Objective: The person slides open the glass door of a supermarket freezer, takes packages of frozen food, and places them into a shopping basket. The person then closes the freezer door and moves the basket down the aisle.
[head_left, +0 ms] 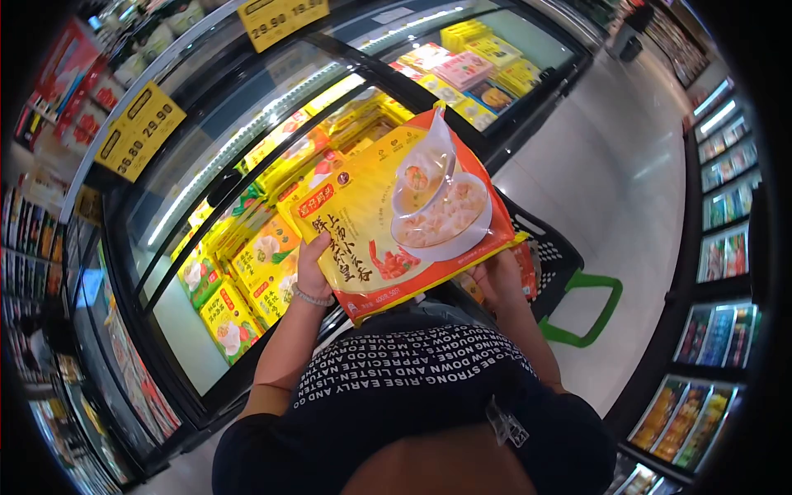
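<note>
A large yellow and red bag of frozen wontons (363, 223) is held up in front of my chest, its printed front facing me. The picture on it shows a bowl and a spoon of wontons. My left hand (313, 271) grips the bag's left edge, with a bracelet at the wrist. At the lower right corner, my right hand (500, 279) grips the bag from beneath, its fingers partly hidden behind it. Just past that hand is a black shopping basket (557, 268) with a green handle (596, 318); a red package (525, 268) shows inside it.
A glass-topped freezer (177, 256) with yellow packs (231, 318) stands in front and to the left. More packs (466, 70) lie in its far section. Yellow price signs (140, 132) hang above. Upright display fridges (726, 256) line the right side of the aisle floor (610, 157). A person (634, 29) is far off.
</note>
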